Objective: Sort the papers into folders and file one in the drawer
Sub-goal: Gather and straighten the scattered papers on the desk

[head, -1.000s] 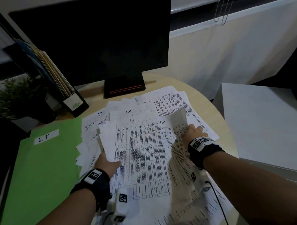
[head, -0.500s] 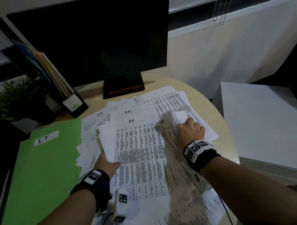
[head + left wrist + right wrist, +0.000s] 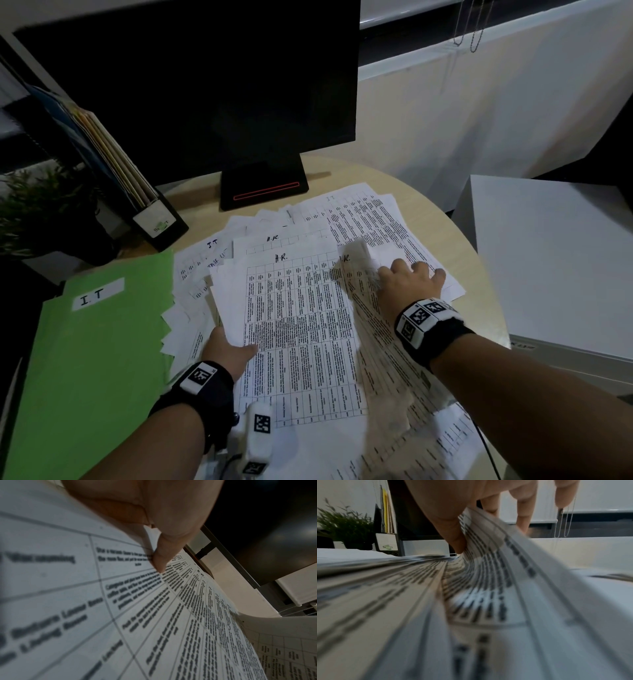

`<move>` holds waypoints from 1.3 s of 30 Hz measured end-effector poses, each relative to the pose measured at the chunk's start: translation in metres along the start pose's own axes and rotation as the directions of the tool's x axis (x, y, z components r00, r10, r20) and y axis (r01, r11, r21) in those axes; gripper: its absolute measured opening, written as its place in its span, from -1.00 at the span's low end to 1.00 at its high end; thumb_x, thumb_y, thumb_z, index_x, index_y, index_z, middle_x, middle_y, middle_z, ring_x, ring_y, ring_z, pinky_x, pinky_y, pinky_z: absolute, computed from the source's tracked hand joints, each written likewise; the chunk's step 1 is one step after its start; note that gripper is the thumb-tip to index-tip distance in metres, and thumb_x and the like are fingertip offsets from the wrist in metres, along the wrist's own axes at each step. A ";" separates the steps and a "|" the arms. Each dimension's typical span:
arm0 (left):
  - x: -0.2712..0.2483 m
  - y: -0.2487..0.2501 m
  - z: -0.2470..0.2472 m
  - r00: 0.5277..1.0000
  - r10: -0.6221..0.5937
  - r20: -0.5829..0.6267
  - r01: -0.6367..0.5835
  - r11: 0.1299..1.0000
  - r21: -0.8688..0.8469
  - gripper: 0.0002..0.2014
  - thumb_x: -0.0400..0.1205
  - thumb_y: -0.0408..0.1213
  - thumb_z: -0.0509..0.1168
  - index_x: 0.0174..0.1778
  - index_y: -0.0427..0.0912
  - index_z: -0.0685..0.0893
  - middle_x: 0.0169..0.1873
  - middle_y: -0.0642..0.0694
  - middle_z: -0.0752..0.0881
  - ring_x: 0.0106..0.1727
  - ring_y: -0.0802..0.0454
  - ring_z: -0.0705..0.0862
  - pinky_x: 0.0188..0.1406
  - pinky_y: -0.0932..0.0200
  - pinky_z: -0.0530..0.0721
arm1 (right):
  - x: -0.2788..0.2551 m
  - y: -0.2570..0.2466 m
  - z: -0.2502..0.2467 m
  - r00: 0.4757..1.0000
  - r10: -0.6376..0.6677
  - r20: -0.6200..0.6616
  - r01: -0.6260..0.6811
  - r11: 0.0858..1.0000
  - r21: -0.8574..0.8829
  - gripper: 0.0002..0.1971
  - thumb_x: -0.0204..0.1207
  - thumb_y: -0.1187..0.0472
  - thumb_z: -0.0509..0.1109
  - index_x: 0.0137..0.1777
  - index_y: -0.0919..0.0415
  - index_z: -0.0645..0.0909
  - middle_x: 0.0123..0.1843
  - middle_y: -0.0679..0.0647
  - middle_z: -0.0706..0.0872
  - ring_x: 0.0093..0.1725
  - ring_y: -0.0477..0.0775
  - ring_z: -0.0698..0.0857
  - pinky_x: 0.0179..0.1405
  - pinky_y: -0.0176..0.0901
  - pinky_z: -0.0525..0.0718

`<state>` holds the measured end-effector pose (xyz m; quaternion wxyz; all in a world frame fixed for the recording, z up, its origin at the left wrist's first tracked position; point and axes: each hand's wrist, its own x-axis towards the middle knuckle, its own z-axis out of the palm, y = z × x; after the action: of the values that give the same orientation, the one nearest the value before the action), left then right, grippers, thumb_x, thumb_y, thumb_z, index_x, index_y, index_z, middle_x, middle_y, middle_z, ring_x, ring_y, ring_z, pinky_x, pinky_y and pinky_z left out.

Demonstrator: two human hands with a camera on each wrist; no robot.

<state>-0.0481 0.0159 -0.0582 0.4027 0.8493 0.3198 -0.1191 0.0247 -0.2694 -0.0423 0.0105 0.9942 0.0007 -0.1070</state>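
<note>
Several printed sheets with tables, some marked "H.R." or "I.T", lie spread over the round desk (image 3: 472, 274). My left hand (image 3: 227, 349) pinches the left edge of the top H.R. sheet (image 3: 301, 329), its thumb (image 3: 160, 561) lying on the print. My right hand (image 3: 409, 281) pinches the top corner of a second H.R. sheet (image 3: 380, 346) that curls up, blurred, between thumb (image 3: 453, 534) and fingers. A green folder (image 3: 99, 359) labelled "I.T" lies shut at the left.
A dark monitor (image 3: 205, 85) on its stand (image 3: 263, 188) is behind the papers. A file holder (image 3: 150, 212) with folders and a potted plant (image 3: 37, 205) stand at the back left. A white cabinet (image 3: 555, 260) is beside the desk at the right.
My right hand has moved left and toward me with the sheet's corner, curling it over. The left hand has kept its hold on the top sheet.
</note>
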 end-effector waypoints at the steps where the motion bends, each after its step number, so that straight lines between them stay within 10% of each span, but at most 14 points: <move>1: 0.000 0.000 0.000 1.000 -0.001 0.002 0.001 1.000 -0.002 -0.53 0.52 -0.37 0.45 0.32 -0.32 0.47 0.12 -0.22 0.65 0.05 -0.12 0.58 0.15 0.06 0.54 | -0.001 -0.001 0.000 1.000 -0.010 0.002 0.010 1.000 -0.004 -0.65 0.55 0.04 0.20 0.33 -0.06 0.43 0.27 0.03 0.51 0.35 0.33 0.43 0.35 0.45 0.23; 8: 0.003 0.000 0.001 1.000 -0.004 -0.001 0.004 1.000 -0.001 -0.51 0.50 -0.37 0.47 0.32 -0.32 0.48 0.17 -0.26 0.67 0.11 -0.18 0.63 0.18 0.06 0.56 | -0.005 -0.005 0.001 0.992 0.090 -0.089 -0.042 0.896 0.442 -0.58 0.51 0.26 0.28 0.36 0.05 0.34 0.17 0.14 0.33 -0.27 0.14 0.59 -0.26 0.00 0.74; 15: 0.000 0.001 0.000 1.000 -0.001 0.003 0.001 1.000 0.020 -0.47 0.51 -0.35 0.46 0.38 -0.30 0.45 0.24 -0.24 0.63 0.23 -0.20 0.60 0.24 0.05 0.52 | 0.012 0.018 -0.012 0.896 0.398 0.197 -0.408 0.563 0.718 -0.12 0.40 0.37 0.47 0.61 0.20 0.01 0.35 0.30 0.47 0.23 0.35 0.61 0.14 0.14 0.61; 20: 0.003 -0.001 0.000 1.000 -0.003 0.004 0.003 0.999 0.036 -0.43 0.51 -0.32 0.47 0.41 -0.29 0.43 0.28 -0.25 0.61 0.26 -0.22 0.59 0.27 0.02 0.53 | 0.004 0.006 -0.017 0.993 0.047 0.107 -0.097 0.845 0.526 -0.89 0.56 0.15 0.30 0.06 0.03 0.55 -0.20 -0.01 0.65 -0.16 0.13 0.62 -0.32 -0.29 0.48; 24: 0.004 -0.002 0.000 1.000 -0.006 0.006 0.006 1.000 0.021 -0.47 0.50 -0.35 0.47 0.37 -0.30 0.46 0.21 -0.24 0.64 0.18 -0.19 0.62 0.23 0.05 0.54 | -0.005 -0.012 -0.004 0.979 -0.165 0.121 0.115 0.933 0.341 -0.77 0.64 0.05 0.23 0.18 0.05 0.63 0.10 0.05 0.64 0.01 0.11 0.66 -0.05 -0.18 0.58; 32: 0.009 -0.006 0.001 1.000 0.002 0.007 -0.002 1.000 0.009 -0.50 0.48 -0.34 0.48 0.32 -0.26 0.52 0.14 -0.21 0.70 0.09 -0.16 0.65 0.17 0.07 0.59 | 0.005 -0.002 0.007 0.986 0.060 0.158 -0.113 0.930 0.351 -0.80 0.63 0.20 0.17 0.07 0.27 0.56 0.08 0.20 0.67 -0.06 0.18 0.65 -0.11 -0.10 0.63; 39: 0.010 -0.008 0.002 1.000 0.004 0.011 -0.004 1.000 0.007 -0.50 0.49 -0.37 0.48 0.34 -0.28 0.51 0.13 -0.24 0.70 0.02 -0.14 0.64 0.14 0.06 0.60 | 0.018 0.009 0.008 0.918 0.266 0.295 -0.356 0.881 0.311 -0.61 0.49 -0.01 0.38 0.24 0.17 0.50 0.23 0.26 0.50 0.22 0.33 0.52 0.23 0.12 0.57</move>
<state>-0.0454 0.0225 -0.0695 0.4017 0.8508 0.3153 -0.1241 0.0404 -0.2785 -0.0542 -0.1537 0.9455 -0.1807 -0.2232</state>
